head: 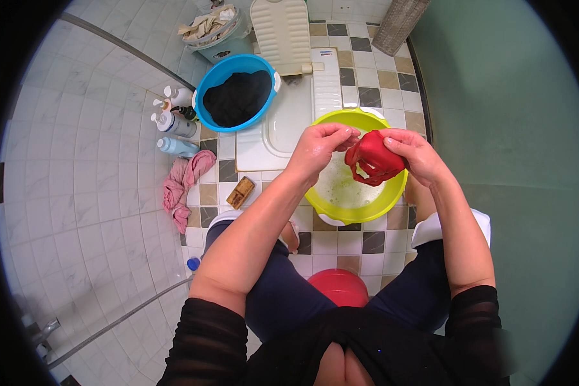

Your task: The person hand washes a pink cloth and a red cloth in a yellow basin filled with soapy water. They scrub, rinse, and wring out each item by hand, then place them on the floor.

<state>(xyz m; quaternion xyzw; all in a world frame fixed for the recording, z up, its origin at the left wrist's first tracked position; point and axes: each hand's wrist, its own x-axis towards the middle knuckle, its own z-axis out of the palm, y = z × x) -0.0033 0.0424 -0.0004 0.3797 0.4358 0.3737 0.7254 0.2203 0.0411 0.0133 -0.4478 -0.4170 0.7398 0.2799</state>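
Note:
My right hand point(415, 154) grips a wet-looking red cloth item point(379, 153), thumb on top, at its right side. Narrow bands with gaps between them hang along the item's lower left edge. Close to its upper left side is my left hand point(325, 144), fingers curled and wet; whether they pinch a bit of the cloth cannot be told. Both hands are above a yellow-green plastic basin point(395, 193) with white handles. Cloudy, sudsy water point(340, 190) lies in the basin.
A blue basin point(200, 108) holding dark cloth point(239, 99) overlaps the white squat toilet point(251, 157). Along the left wall are several bottles point(178, 124) and a pink cloth point(190, 181). A brown soap bar point(241, 192) lies on the tiles. Frosted glass point(511, 135) bounds the right side.

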